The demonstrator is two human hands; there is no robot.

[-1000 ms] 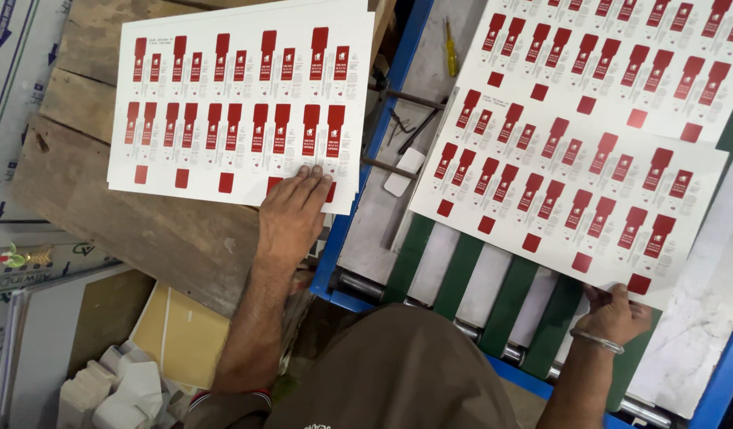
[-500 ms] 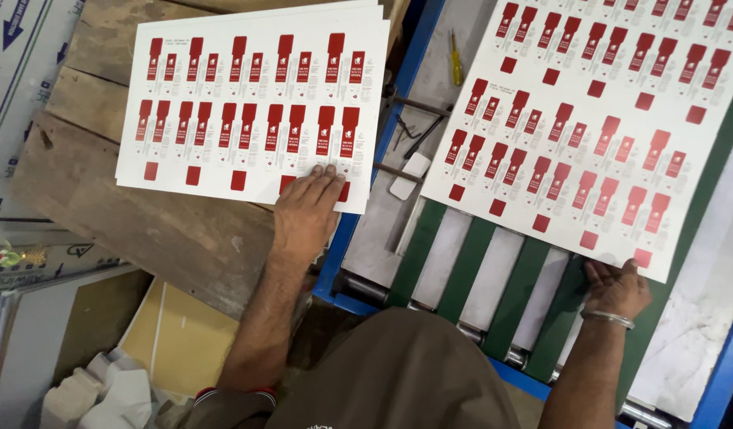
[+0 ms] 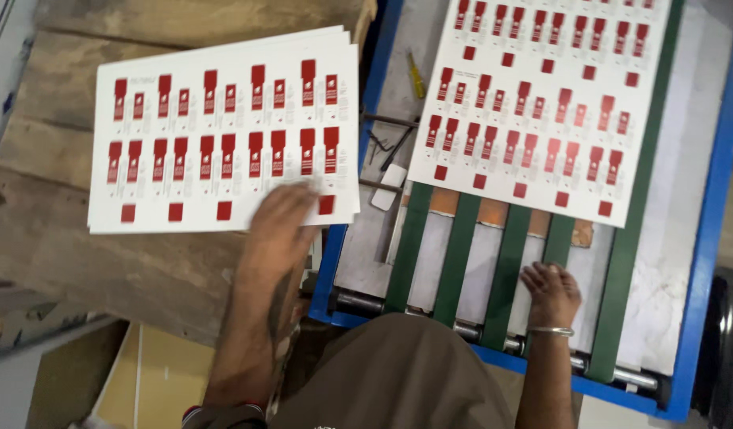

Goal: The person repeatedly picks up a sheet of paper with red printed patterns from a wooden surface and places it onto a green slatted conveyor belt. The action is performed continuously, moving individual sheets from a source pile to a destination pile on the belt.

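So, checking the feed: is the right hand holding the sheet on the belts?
No, the right hand rests on a green belt, apart from the sheet.

Single head camera, looking steeply down, close over workbench

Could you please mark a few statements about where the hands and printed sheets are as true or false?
1. The left hand lies on the sheet stack on the wooden table. True.
2. The right hand holds the sheet on the belts by its corner. False: it rests on the green belts, apart from that sheet.
3. The printed shapes are red on white. True.
4. The machine frame is yellow. False: it is blue.
5. A bangle is on the right wrist. True.
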